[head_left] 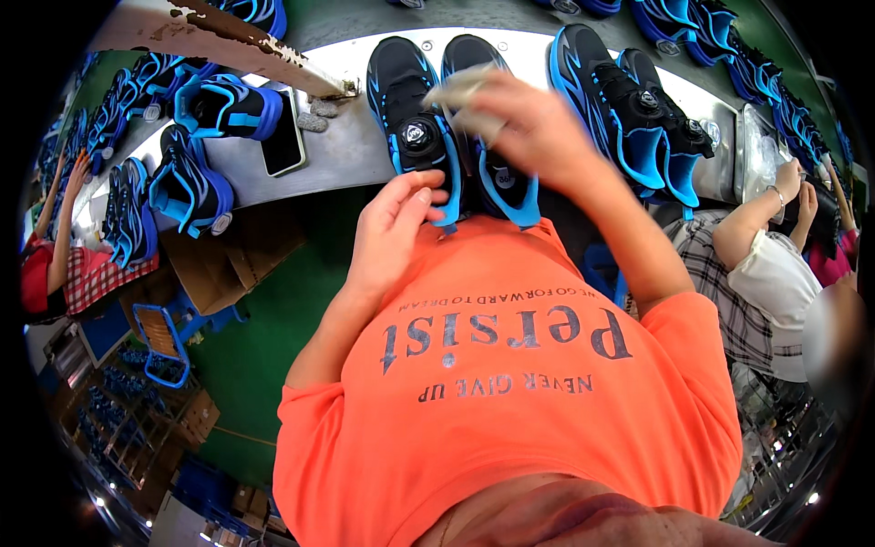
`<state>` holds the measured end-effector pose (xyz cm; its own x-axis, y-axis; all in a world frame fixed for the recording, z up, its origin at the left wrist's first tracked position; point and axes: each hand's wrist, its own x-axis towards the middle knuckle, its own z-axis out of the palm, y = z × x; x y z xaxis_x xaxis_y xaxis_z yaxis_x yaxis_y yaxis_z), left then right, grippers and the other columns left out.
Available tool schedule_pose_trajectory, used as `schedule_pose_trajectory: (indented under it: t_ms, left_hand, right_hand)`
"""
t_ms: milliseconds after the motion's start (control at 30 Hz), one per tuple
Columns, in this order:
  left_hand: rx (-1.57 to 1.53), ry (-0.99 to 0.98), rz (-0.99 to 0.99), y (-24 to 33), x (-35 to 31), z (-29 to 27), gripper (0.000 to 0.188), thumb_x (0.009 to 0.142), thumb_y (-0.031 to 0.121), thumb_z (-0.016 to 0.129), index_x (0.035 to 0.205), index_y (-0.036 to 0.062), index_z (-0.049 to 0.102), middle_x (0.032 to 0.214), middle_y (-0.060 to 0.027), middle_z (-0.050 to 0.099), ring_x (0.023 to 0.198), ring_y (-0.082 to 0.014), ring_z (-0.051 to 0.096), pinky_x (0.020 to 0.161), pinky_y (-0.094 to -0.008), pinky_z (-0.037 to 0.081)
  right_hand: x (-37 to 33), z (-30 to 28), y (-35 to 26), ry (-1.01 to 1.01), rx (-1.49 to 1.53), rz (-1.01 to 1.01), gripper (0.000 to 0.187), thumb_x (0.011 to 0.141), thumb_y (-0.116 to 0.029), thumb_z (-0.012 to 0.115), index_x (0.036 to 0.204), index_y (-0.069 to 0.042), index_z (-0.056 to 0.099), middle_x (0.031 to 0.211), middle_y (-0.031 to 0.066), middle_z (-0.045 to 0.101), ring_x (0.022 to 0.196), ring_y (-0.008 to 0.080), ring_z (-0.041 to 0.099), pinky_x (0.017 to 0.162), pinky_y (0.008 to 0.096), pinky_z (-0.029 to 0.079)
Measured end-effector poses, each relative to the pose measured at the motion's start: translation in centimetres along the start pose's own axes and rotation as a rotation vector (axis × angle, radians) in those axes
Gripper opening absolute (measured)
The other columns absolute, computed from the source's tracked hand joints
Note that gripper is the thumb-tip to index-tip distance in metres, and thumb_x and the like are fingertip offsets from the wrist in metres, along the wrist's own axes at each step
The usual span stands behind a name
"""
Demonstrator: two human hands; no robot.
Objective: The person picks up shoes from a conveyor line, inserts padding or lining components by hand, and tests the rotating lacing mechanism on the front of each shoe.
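Fig. L. hand (390,223) & R. hand (524,118) working apart over two black-and-blue shoes standing side by side at bench (337,169) edge.
L. fingers are lying by L. shoe's (396,77) heel collar, R. hand is hovering, blurred, over R. shoe (469,53); can't tell if either's gripping. Heels are apparently overhanging, so a pull twd. body could prob. tip the pair off. L–R: smooth metal is underlying rough grey lumps (315,117); L. shoe is showing a round dial (417,134), matte upper; pale covers (476,96) are sheathing R. fingertips.
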<state>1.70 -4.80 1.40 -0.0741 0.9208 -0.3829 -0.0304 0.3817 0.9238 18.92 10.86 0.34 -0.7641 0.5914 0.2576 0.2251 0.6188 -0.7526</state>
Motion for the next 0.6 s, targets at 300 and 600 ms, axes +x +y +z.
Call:
schedule_pose_trajectory:
  t_ms: [300, 600]
  left_hand:
    - [0.863, -0.152, 0.171, 1.2, 1.8, 3.4, 0.037, 0.095, 0.024, 0.055, 0.130, 0.0113, 0.055, 0.108, -0.0167, 0.061, 0.100, -0.0353, 0.057, 0.089, -0.0423, 0.044]
    - [1.070, -0.146, 0.348, -1.1, 1.7, 4.4, 0.032, 0.096, 0.031, 0.053, 0.118, 0.0101, 0.063, 0.102, -0.0188, 0.062, 0.090, -0.0349, 0.060, 0.081, -0.0452, 0.048]
  right_hand:
    - [-4.7, -0.3, 0.6, -0.007, -0.049, 0.251, 0.036, 0.076, -0.018, 0.076, 0.111, -0.016, 0.071, 0.086, 0.0094, 0.055, 0.087, 0.0246, 0.057, 0.076, 0.0342, 0.047]
    - [-4.3, -3.7, 2.7, 0.073, 0.169, 0.348, 0.042, 0.082, -0.025, 0.075, 0.123, -0.019, 0.067, 0.088, 0.0046, 0.058, 0.068, 0.0104, 0.051, 0.067, 0.0252, 0.045]
